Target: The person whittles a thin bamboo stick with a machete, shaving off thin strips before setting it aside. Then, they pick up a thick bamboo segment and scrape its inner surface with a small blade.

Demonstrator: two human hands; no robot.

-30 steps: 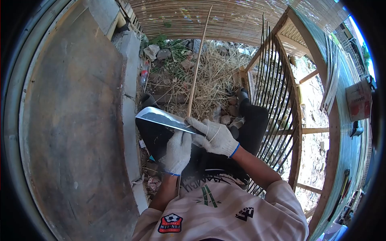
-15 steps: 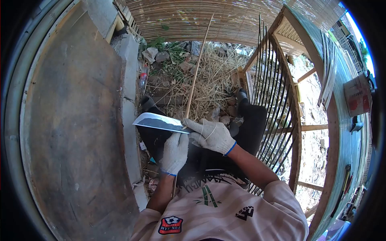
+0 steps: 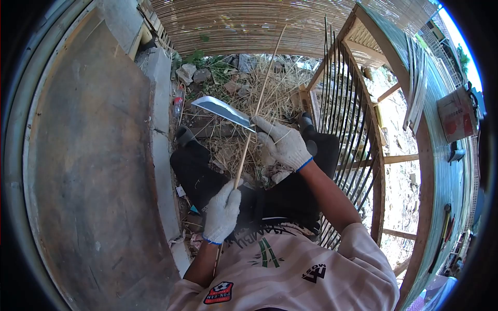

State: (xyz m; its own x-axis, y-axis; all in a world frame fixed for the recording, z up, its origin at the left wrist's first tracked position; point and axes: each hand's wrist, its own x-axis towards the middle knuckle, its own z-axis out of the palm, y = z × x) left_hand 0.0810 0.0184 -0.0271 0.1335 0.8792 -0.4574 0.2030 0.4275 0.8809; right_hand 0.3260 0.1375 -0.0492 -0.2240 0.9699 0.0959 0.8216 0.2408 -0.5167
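Observation:
My left hand, in a white knit glove, is closed around a long thin bamboo strip close to my lap. The strip slants up and away, its far end near the woven screen; its lower end shows below my left wrist. My right hand, gloved too, grips a broad-bladed machete, whose handle is hidden in the fist. The blade points to the left and crosses the strip right beside my right fingers.
A large brown board stands along the left beside a concrete ledge. Dry straw and shavings cover the ground ahead. To the right is a wooden frame with dark rods, and a box sits beyond it.
My right hand and the machete have moved forward along the strip, away from my body. My left hand has drawn back slightly toward me, so the hands are now apart.

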